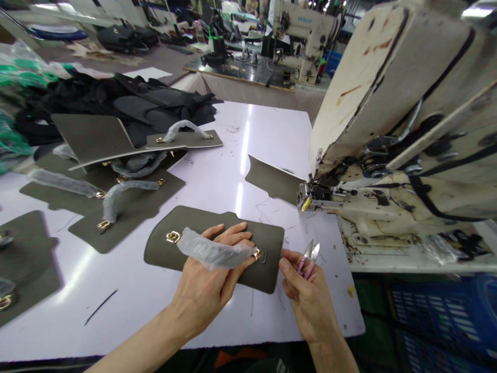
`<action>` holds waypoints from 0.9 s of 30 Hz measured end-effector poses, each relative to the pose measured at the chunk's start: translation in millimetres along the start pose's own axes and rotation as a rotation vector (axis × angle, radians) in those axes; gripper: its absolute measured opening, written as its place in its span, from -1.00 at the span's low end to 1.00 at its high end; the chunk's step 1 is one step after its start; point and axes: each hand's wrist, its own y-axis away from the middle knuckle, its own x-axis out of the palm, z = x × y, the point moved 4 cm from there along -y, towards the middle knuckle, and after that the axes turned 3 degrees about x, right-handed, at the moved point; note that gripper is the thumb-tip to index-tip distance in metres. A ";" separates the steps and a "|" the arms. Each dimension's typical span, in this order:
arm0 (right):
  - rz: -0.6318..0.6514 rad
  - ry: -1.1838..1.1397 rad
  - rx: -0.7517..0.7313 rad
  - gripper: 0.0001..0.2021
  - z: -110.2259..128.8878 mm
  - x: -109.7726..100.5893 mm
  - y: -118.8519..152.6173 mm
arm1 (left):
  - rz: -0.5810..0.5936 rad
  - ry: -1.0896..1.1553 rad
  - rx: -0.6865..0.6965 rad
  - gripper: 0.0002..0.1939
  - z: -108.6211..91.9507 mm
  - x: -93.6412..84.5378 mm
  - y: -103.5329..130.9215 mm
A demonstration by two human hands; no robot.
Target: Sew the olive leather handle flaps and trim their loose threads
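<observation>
A grey-green bag panel (217,220) lies on the white table in front of me. Its handle (217,251) is wrapped in clear plastic and fixed with gold rings at both ends. My left hand (205,280) rests on the panel, passing under the handle, fingers stretched out flat and thumb near the right-hand ring. At the panel's right edge, my right hand (308,295) is closed around pink-handled thread snips (310,258), blades pointing up and away. Its thumb and forefinger touch or nearly touch that edge; whether they pinch it, I cannot tell.
More handled panels (135,207) overlap on the left, before a heap of black pieces (128,98). One panel (272,178) lies by the sewing machine (361,103), which stands close on the right. A blue basket (438,311) sits below the table edge (355,305).
</observation>
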 end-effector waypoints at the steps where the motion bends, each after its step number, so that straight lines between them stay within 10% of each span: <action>1: 0.006 -0.011 0.005 -0.70 -0.3 0.2 -0.6 | 0.000 -0.011 0.009 -0.76 -0.7 -0.6 -0.4; 27: 0.087 -0.050 0.019 -0.78 14.9 -2.7 -15.3 | -0.021 0.329 0.041 -0.62 13.9 9.7 15.2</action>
